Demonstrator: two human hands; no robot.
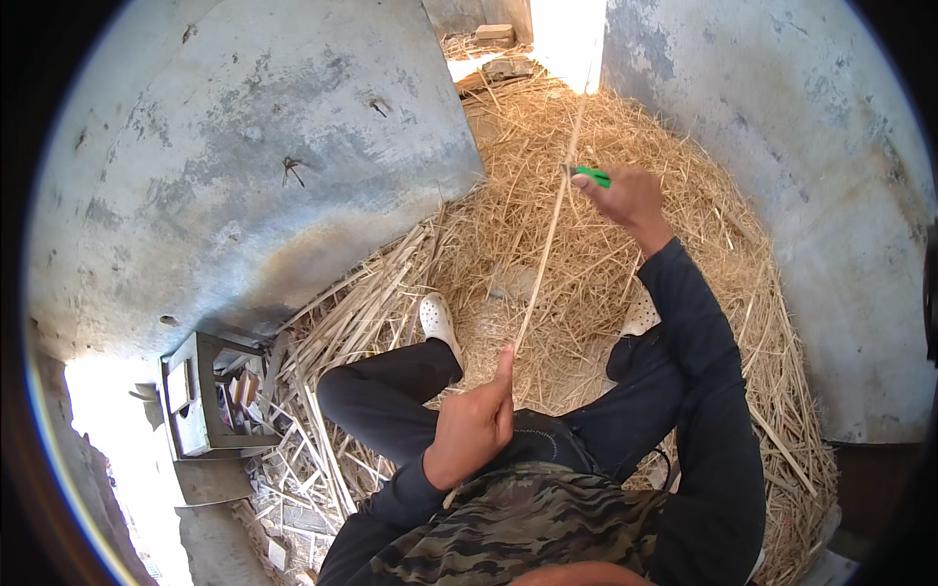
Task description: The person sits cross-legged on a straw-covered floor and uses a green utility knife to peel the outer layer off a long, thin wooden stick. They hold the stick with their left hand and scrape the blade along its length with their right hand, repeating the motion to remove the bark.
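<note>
A long, thin, pale strip (545, 264), which looks like split bamboo, runs from my lap away toward the bright doorway. Its near end is in my left hand (474, 430), closed in front of my waist with the thumb stretched along the strip. Farther out and to the right, my right hand (630, 203) is wrapped around a small green-handled knife (593, 177). The knife's short dark tip meets the strip from its right side. Most of the handle is hidden inside my fingers.
Shavings and straw-like slivers (674, 195) cover the floor around my white clogs (440, 320). Longer split strips (366, 303) lie along the left wall (254, 127). A worn wooden box frame (200, 400) holding scraps stands at left. Another wall (782, 176) closes the right side.
</note>
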